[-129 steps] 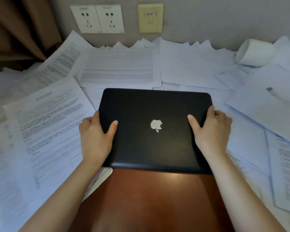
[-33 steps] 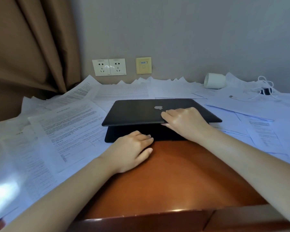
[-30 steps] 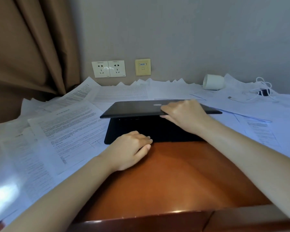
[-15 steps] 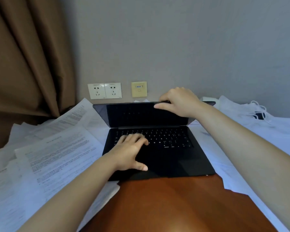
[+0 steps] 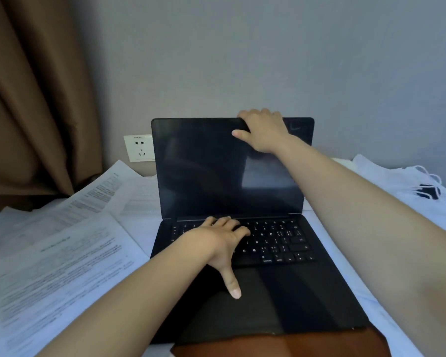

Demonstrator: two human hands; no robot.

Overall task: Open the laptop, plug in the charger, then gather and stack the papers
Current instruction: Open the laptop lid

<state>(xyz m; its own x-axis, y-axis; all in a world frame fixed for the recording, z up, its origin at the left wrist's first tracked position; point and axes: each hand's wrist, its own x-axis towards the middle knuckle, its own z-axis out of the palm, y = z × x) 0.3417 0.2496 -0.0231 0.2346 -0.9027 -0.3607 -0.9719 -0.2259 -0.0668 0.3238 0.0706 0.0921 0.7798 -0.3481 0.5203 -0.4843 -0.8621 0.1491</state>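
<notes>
Right hand [image 5: 263, 134] grips lid [image 5: 204, 171] top edge; left hand [image 5: 213, 244] rests open on keyboard [image 5: 278, 240]. Risk: overpushed lid tips laptop [image 5: 294, 300] back, skidding on loose papers [image 5: 62, 266]

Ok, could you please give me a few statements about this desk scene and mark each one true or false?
1. The laptop is open, its screen dark. True.
2. The right hand grips the open laptop's top edge. True.
3. The left hand holds a sheet of paper. False: it rests on the keyboard.
4. A charger is plugged into the wall socket. False: the visible socket is empty.
</notes>
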